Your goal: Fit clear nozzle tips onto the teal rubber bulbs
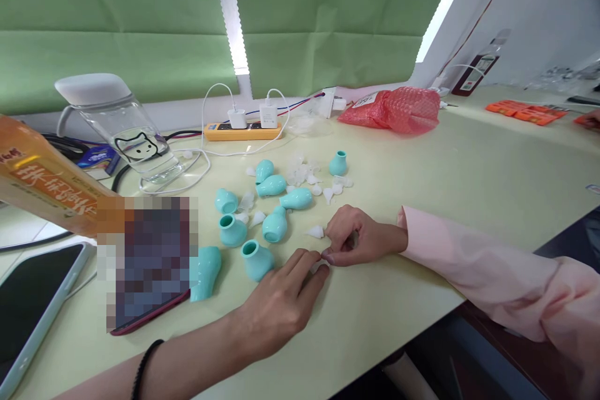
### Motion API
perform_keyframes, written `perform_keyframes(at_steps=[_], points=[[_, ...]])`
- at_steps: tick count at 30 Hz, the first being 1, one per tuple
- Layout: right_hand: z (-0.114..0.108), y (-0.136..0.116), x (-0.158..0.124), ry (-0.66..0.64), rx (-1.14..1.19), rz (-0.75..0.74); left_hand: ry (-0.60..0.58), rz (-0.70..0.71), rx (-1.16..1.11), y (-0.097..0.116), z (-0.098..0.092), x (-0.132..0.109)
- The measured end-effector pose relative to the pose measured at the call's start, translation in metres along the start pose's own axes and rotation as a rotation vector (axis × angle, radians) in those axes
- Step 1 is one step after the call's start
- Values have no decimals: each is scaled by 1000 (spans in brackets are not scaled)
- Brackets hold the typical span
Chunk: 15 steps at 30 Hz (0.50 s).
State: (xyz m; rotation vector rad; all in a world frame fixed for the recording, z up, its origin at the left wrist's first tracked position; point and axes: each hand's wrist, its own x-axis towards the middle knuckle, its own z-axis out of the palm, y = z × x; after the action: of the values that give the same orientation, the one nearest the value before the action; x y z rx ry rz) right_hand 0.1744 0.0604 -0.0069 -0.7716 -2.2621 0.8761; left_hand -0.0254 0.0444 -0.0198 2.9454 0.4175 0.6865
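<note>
My left hand (285,300), with a black band on its wrist, holds a small translucent piece (319,264) between thumb and fingers. My right hand (354,236), in a pink sleeve, meets it there, thumb and finger pinched at the same piece. A white pointed tip (315,232) lies just beyond the right knuckles. Several glossy turquoise bulb-shaped pieces lie beyond the left hand; an upright one (257,260) is nearest its knuckles. Another turquoise one (338,164) stands farther back, near a pile of translucent pieces (302,172).
At the left are a phone (35,300), a blurred-screen device (154,262), an orange bottle (56,181) and a clear cup (135,137). Behind are a power strip (244,132) and red bubble wrap (394,110). Another person's hand (589,120) shows at the far right.
</note>
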Motion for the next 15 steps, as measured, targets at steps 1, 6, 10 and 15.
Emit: perform_keyframes(at_steps=[1, 6, 10, 15], points=[[2, 0, -1, 25, -36, -50, 2, 6, -2, 0, -1, 0], [10, -2, -5, 120, -111, -164, 5, 8, 1, 1, -1, 1], [9, -6, -7, 93, -23, -88, 9, -2, 15, 1, 1, 1], [7, -14, 1, 315, 61, 50, -20, -58, 38, 4, 0, 5]])
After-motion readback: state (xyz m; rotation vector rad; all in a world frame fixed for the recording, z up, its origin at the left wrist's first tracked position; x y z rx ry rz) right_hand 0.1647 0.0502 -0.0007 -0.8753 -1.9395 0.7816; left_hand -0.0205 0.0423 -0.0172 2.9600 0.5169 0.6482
